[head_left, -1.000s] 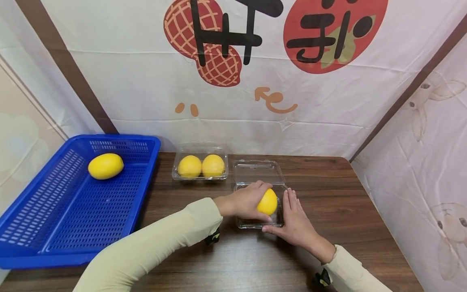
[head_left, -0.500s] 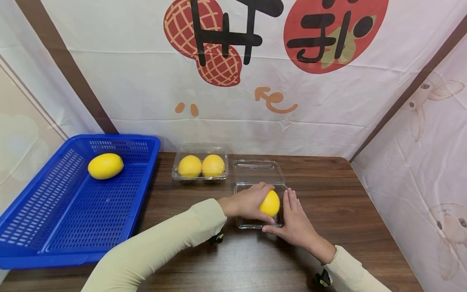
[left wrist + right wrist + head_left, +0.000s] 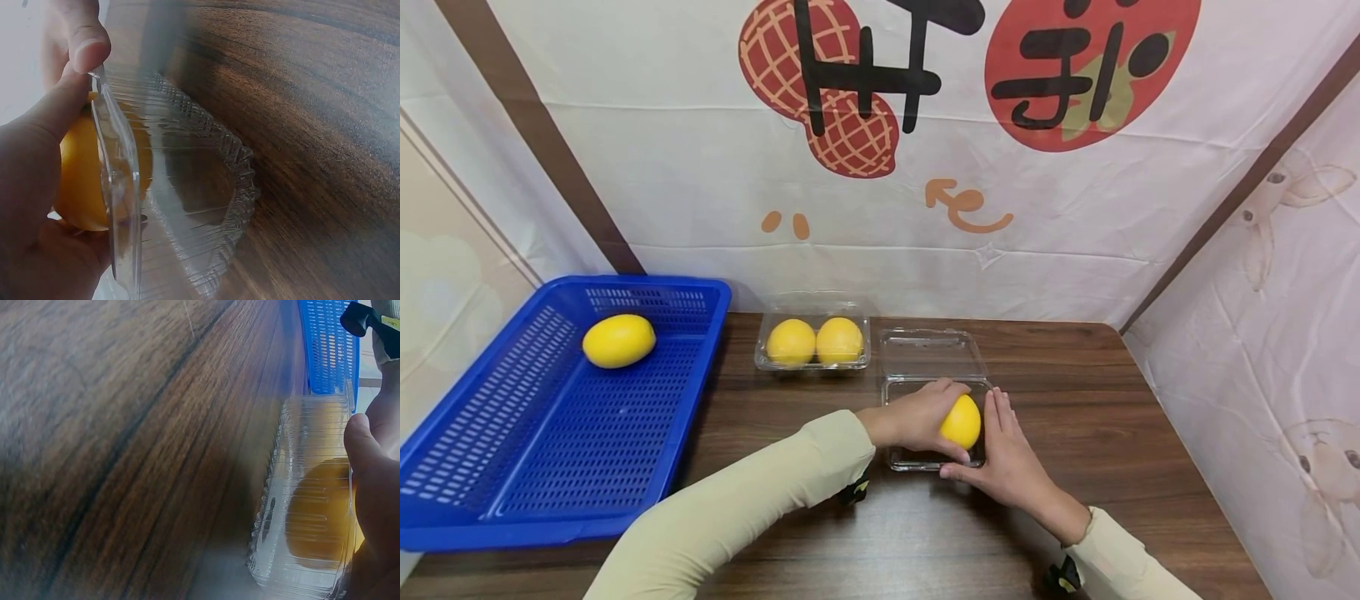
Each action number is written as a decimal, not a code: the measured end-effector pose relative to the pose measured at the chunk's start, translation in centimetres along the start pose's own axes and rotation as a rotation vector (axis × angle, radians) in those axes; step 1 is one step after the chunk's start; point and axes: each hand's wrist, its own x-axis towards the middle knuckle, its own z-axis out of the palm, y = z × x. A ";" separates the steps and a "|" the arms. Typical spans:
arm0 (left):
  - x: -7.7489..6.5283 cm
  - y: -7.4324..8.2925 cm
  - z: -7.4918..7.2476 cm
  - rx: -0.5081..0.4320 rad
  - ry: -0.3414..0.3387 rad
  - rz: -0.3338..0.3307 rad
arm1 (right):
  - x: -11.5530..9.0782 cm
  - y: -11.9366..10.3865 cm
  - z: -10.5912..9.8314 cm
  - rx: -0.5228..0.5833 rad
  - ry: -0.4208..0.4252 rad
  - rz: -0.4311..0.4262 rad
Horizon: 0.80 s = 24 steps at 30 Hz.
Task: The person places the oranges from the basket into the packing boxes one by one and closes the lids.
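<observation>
My left hand (image 3: 919,422) grips a yellow lemon (image 3: 962,422) between thumb and fingers, inside the base of a clear plastic clamshell box (image 3: 901,458). The lid (image 3: 931,354) of this box lies folded back behind it. Through the clear wall, the lemon (image 3: 81,175) shows in the left wrist view with the left hand around it. My right hand (image 3: 1013,458) rests against the box's right side, fingers straight and thumb spread at the front edge. In the right wrist view the lemon (image 3: 319,515) sits low behind the ribbed wall.
At the left stands a blue perforated basket (image 3: 587,525) with one lemon (image 3: 619,341) in it. A closed clear box (image 3: 762,364) with two yellow lemons (image 3: 815,342) stands near the back wall. All rest on a dark wooden table (image 3: 1060,375).
My left hand has moved the lemon a little to the right and toward me, nearer the right side of the box. The right hand has stayed in place.
</observation>
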 end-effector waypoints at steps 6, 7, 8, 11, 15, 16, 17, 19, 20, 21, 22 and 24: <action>0.4 -0.2 0.3 -0.009 -0.004 -0.018 | 0.0 0.1 0.2 0.008 0.013 -0.007; 0.4 -0.2 0.3 -0.013 -0.003 -0.020 | 0.0 0.1 0.2 0.007 0.014 -0.009; 0.5 -0.3 0.4 -0.019 -0.002 -0.020 | 0.0 0.2 0.2 0.007 0.015 -0.011; 0.6 -0.3 0.6 -0.023 -0.002 -0.013 | 0.0 0.2 0.2 0.005 0.022 -0.016; 0.8 -0.4 0.9 -0.022 0.001 -0.010 | 0.0 0.2 0.2 0.003 0.033 -0.029; 0.9 -0.4 0.9 -0.024 0.001 -0.013 | 0.0 0.2 0.2 0.004 0.035 -0.032; 0.9 -0.4 1.0 -0.028 0.002 -0.015 | 0.0 0.2 0.2 0.005 0.037 -0.034; 1.0 -0.5 1.1 -0.031 0.000 -0.013 | 0.0 0.1 0.2 0.006 0.038 -0.035; 1.0 -0.5 1.1 -0.033 -0.001 -0.009 | 0.0 0.1 0.2 0.006 0.038 -0.035; 1.0 -0.5 1.1 -0.037 -0.004 -0.006 | 0.0 0.1 0.1 0.005 0.038 -0.036; 1.0 -0.6 1.1 -0.041 -0.007 -0.003 | 0.0 0.1 0.1 0.004 0.038 -0.038; 0.9 -0.5 1.0 -0.046 -0.013 0.006 | -0.1 0.0 0.1 0.003 0.035 -0.039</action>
